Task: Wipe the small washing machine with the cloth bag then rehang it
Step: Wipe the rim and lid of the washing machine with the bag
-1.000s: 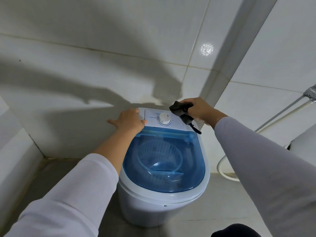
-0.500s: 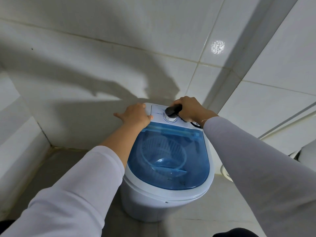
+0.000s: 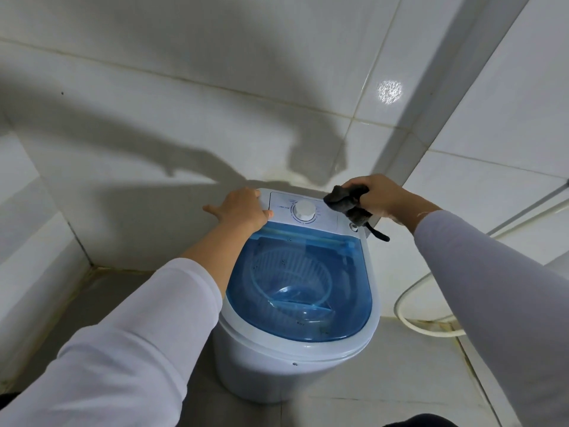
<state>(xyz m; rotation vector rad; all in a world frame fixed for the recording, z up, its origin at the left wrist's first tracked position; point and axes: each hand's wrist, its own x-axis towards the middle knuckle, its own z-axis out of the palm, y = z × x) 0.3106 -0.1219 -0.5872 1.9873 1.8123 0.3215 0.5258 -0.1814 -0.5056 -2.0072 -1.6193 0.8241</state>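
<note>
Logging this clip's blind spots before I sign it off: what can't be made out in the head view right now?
- Printed markings round the white round dial: too small to read.
- Dark grey cloth bag: bunched in the right hand, so its shape is hidden.
- Left hand fingertips: over the white plastic washing machine's back edge, out of sight.
- White hose: its far end is hidden behind the right sleeve.
- Hanging hook: not in view.

The washer has a smooth white plastic body with a soft sheen. Its lid is clear blue plastic, glossy, with a ribbed plastic basket showing through. The dial is matt white plastic. The bag is dark, fuzzy cloth, matt. The wall tiles are white and glossy. The floor is grey and duller. The sleeves are thin pale cloth.
</note>
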